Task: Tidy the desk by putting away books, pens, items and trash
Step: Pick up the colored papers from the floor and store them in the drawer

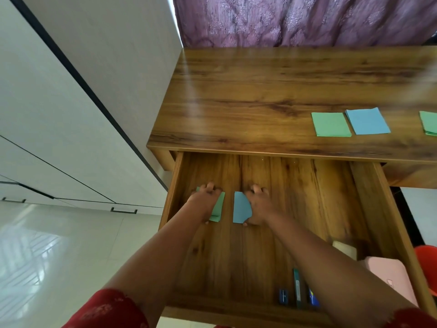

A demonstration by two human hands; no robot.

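Observation:
Both my hands reach into the open wooden drawer (369,192) under the desk. My left hand (205,201) grips a green pad of notes (218,210) near the drawer's left side, fingers curled over its far edge and thumb at its near edge. My right hand (257,204) grips a blue pad (240,208) beside it the same way. Both pads lie on or just above the drawer floor. On the desk top (236,91) at the right lie a green pad (330,124), a blue pad (367,121) and another green pad (430,123) cut by the frame edge.
In the drawer's near right corner lie a pink case (387,275), a pale block (345,249), a dark pen-like box (297,288) and small blue items (283,296). A red stool (426,263) stands to the right. White cabinets (71,114) and a tiled floor lie to the left.

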